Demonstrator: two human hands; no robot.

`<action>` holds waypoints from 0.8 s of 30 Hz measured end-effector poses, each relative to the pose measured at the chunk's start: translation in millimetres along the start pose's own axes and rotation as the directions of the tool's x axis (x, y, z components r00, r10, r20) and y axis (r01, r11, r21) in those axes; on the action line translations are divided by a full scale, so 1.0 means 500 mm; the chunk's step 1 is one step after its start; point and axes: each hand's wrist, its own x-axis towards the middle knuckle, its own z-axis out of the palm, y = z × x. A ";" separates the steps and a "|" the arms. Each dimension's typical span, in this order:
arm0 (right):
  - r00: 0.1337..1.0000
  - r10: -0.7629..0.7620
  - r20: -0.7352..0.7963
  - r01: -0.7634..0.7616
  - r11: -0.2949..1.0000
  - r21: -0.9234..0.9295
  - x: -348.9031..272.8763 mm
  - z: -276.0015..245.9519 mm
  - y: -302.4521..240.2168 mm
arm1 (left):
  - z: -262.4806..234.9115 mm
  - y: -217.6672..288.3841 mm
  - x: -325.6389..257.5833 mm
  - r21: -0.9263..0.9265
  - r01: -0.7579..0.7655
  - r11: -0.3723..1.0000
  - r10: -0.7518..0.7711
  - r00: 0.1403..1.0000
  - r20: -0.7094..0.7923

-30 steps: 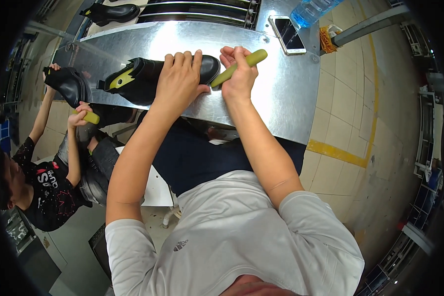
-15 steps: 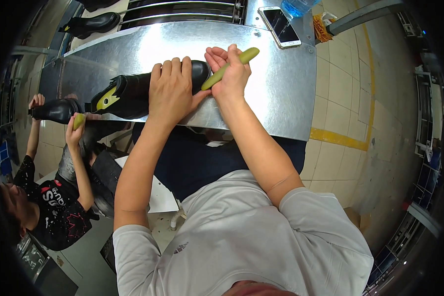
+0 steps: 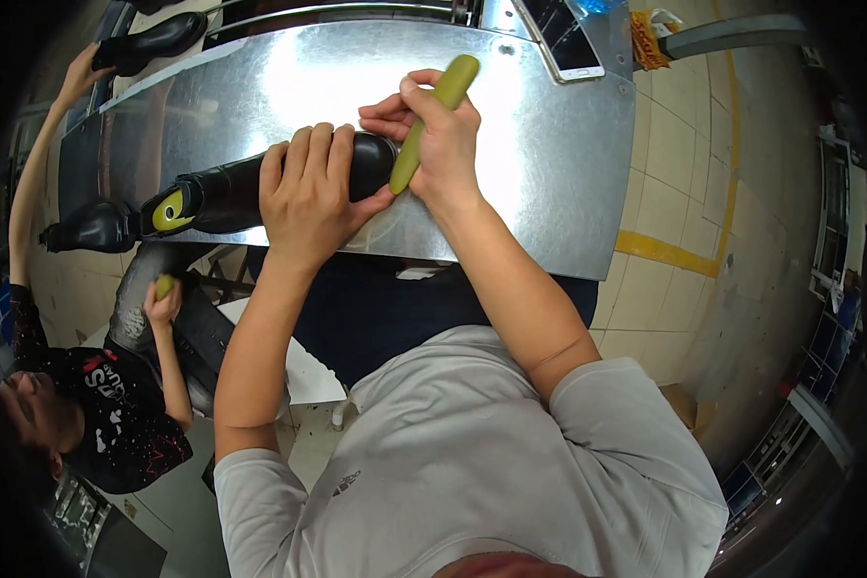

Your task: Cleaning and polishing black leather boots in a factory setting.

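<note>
Our left hand (image 3: 308, 197) lies over the middle of a shiny black ankle boot (image 3: 229, 197), holding it down, with four fingers close together and the thumb poking out toward the toe. Our right hand (image 3: 441, 130) is closed around a long, smooth, yellow-green stick (image 3: 409, 159), pinching it with the thumb on top, while some fingertips stretch out past it, over the toe end.

The boot rests on a shiny silver metal table (image 3: 539, 173), near the edge closest to us. Its toe points right and its yellow-green inside shows at the left. The low end of the stick is right by the tip of the toe, close to our left thumb. We cannot tell if it touches the boot or how hard it pushes.

We think the work on this boot is partway along, since the stick is at the toe and both hands are busy. The toe looks smooth and round, but we cannot see which parts of its edge are done and which are left.

To our left, a co-worker (image 3: 106, 414) in a dark, spotty top reaches one arm up to a black boot (image 3: 154, 43) at the far side. Another black boot (image 3: 96, 229) sits at the table's left end. A phone with a dark screen and white frame (image 3: 566, 43) lies at the far right.
</note>
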 end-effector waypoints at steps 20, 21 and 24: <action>0.977 0.156 0.143 -0.121 0.966 -0.230 0.092 0.019 -0.009 | 0.038 -0.023 0.011 -0.070 0.000 0.998 -0.009 0.991 -0.134; 0.970 0.159 0.184 -0.111 0.963 -0.247 0.098 0.019 -0.010 | 0.041 -0.022 0.011 -0.079 -0.003 0.997 -0.009 0.988 -0.153; 0.958 0.194 0.212 -0.122 0.942 -0.311 0.111 0.016 -0.014 | 0.053 -0.020 0.010 -0.106 -0.023 0.994 0.004 0.984 -0.180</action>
